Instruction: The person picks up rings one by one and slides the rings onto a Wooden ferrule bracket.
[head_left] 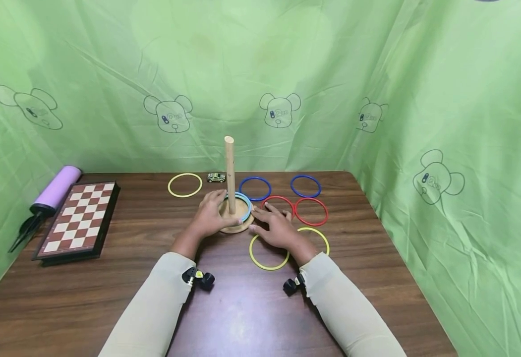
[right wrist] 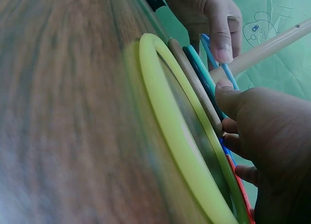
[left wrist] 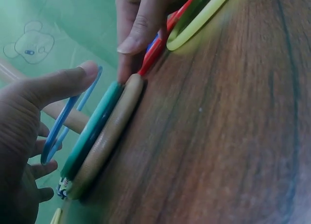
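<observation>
A wooden peg (head_left: pixel 230 166) stands upright on its round base (head_left: pixel 238 228) at the table's middle. A teal ring (left wrist: pixel 92 129) lies flat on the base. Above it, a light blue ring (left wrist: pixel 73 114) sits tilted around the peg. My left hand (head_left: pixel 211 214) holds this ring at the base's left side, thumb (left wrist: pixel 63 83) on its rim and fingers beneath. My right hand (head_left: pixel 277 227) lies flat on the table to the right of the base, over a red ring (head_left: pixel 278 202) and a yellow ring (right wrist: pixel 170 131). Its thumb (right wrist: pixel 228 95) touches the base's edge.
More rings lie on the brown table (head_left: pixel 242 307): yellow (head_left: pixel 185 185) far left, two blue (head_left: pixel 255 188) (head_left: pixel 306 186) behind, red (head_left: pixel 311 211) and yellow (head_left: pixel 320 237) to the right. A toy car (head_left: pixel 215 177) sits behind the peg. A chessboard (head_left: pixel 79 218) and purple cylinder (head_left: pixel 57 187) lie left.
</observation>
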`<state>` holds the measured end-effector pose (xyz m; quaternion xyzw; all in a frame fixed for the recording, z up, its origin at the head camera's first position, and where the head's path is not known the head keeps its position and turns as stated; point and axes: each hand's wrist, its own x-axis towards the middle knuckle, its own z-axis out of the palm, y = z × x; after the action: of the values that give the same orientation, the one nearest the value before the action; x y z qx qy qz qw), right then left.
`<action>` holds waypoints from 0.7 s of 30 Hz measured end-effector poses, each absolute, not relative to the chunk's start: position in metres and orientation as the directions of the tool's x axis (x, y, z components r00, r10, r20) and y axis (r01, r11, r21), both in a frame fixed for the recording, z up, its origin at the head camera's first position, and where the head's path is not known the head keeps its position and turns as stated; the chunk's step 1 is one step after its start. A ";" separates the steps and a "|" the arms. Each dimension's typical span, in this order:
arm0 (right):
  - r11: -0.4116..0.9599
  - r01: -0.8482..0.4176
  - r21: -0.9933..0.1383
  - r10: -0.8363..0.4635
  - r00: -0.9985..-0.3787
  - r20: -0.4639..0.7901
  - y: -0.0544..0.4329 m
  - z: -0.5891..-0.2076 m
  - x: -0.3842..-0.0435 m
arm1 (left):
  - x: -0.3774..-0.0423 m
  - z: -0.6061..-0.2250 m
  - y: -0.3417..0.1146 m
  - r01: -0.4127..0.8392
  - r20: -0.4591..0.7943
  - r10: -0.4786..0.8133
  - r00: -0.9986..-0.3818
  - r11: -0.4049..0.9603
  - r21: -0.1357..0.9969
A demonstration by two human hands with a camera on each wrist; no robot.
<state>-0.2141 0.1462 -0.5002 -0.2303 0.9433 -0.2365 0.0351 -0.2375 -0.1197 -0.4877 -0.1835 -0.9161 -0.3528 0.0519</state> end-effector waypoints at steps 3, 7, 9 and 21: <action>0.782 -0.417 -0.463 -0.452 -0.891 0.039 0.146 -0.501 -0.215 | -0.237 -0.490 -0.119 0.371 0.220 0.300 -0.928 0.689 0.622; 0.786 -0.414 -0.459 -0.448 -0.893 0.039 0.146 -0.501 -0.215 | -0.236 -0.492 -0.118 0.378 0.219 0.311 -0.925 0.681 0.628; 0.786 -0.413 -0.460 -0.448 -0.893 0.038 0.146 -0.501 -0.215 | -0.236 -0.493 -0.118 0.379 0.218 0.314 -0.924 0.679 0.629; 0.788 -0.410 -0.460 -0.449 -0.893 0.027 0.145 -0.498 -0.214 | -0.237 -0.499 -0.121 0.373 0.220 0.305 -0.927 0.674 0.637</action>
<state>-0.2140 0.1453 -0.4983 -0.2275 0.9445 -0.2333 0.0419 -0.2366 -0.1206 -0.4990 -0.1856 -0.9137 -0.3584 0.0477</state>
